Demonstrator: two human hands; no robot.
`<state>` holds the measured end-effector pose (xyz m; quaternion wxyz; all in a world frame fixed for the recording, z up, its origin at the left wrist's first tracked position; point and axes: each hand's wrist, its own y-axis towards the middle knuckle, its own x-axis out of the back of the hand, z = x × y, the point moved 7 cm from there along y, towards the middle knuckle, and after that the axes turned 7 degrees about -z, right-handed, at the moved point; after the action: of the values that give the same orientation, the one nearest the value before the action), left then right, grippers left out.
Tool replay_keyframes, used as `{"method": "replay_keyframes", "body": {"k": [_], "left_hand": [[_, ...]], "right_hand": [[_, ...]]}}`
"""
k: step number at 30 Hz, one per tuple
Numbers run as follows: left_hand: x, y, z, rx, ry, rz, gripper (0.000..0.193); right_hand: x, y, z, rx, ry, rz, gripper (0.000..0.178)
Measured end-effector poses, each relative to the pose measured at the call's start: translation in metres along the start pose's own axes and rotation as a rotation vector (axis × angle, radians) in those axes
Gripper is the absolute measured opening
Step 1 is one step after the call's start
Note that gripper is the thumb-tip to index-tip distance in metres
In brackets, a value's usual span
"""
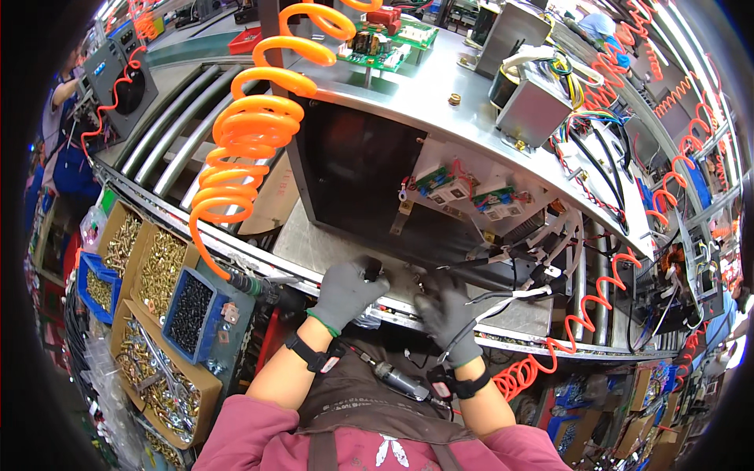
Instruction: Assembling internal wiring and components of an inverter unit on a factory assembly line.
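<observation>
My left hand [350,293], in a grey glove with a green cuff, is closed at the front edge of the metal work surface [334,250]. A small black part [371,269] shows between its fingers; its kind is too blurred to name. To the right, my gloved right hand [451,315] is smeared by motion, so its fingers cannot be read. Beside it run black and white cables [510,297]. Beyond both hands stands a large metal equipment cabinet [357,169], its dark inside facing me, with green circuit boards [495,202] fixed inside.
Left are boxes of brass-coloured screws [161,271] and a blue bin of black screws [196,315]. An orange coiled air hose [243,149] hangs down to a power tool [271,293]. Another power tool [399,382] lies near my lap. Rollers [184,129] lie at the left.
</observation>
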<state>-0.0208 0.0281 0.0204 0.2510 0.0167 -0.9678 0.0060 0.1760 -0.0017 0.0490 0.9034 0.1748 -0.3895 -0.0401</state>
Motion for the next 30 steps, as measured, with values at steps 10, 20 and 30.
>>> {"method": "replay_keyframes", "body": {"k": [10, 20, 30], "left_hand": [[0.0, -0.01, 0.008, -0.014, -0.056, -0.056, 0.041], [0.055, -0.09, 0.008, 0.065, -0.103, -0.182, 0.032], [0.118, -0.173, 0.001, 0.164, 0.109, -0.463, 0.035]], "right_hand": [[-0.004, -0.007, -0.018, -0.041, 0.015, -0.008, 0.063], [0.013, -0.025, -0.012, -0.15, 0.163, -0.145, 0.034], [-0.042, -0.168, -0.017, 0.288, -0.076, 0.589, 0.032]]}}
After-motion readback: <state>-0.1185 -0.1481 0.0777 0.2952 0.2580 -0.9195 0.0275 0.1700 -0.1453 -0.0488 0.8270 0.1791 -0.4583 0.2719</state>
